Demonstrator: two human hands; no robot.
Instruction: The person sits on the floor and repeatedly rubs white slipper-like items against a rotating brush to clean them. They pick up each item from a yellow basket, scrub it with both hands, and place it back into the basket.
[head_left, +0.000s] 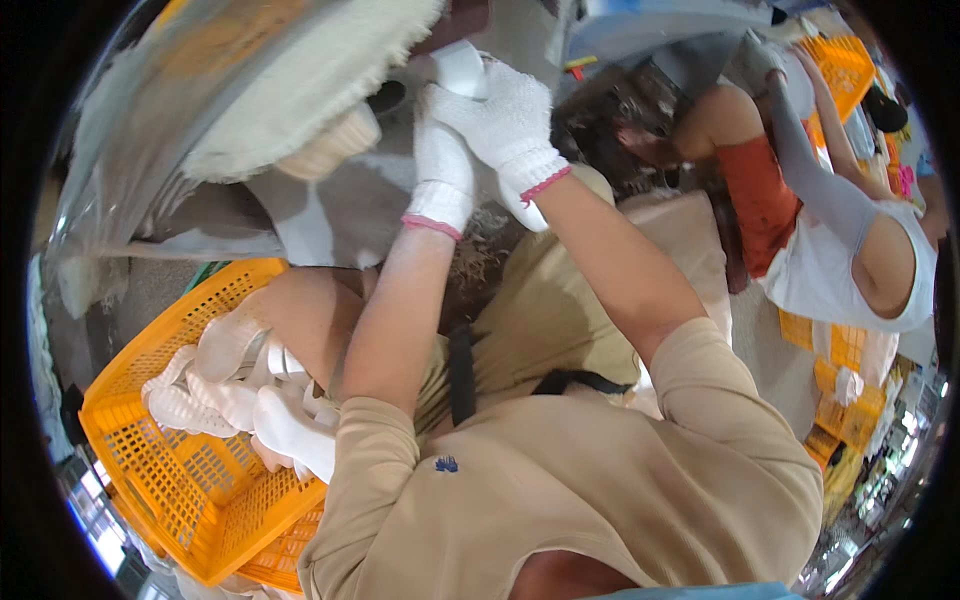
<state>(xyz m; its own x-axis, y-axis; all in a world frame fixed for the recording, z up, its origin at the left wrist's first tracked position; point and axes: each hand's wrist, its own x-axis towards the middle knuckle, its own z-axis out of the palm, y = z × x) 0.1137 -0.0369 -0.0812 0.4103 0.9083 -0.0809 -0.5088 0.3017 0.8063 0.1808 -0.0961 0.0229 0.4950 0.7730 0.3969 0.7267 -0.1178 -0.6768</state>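
White curved piece (pixel 458 68) is grasped in the curled fingers of the right hand (pixel 508 112), the left hand (pixel 443 158) being set alongside, presumably for steadiness; left finger closure cannot be determined.

Crate (pixel 262 505): perforated plastic. In crate: pieces (pixel 290 430), smooth. Above crate: disc (pixel 300 90), rough, fibrous. Right of crate: shirt (pixel 560 470), matt cloth. Upper right of crate: gloves (pixel 515 115), matt knit.

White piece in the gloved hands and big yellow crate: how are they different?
The white piece looks solid; the yellow crate has many holes. The white piece looks small; the yellow crate, much bigger. The right hand holds the white piece; the yellow crate holds sole-shaped pieces. Both are partly covered.
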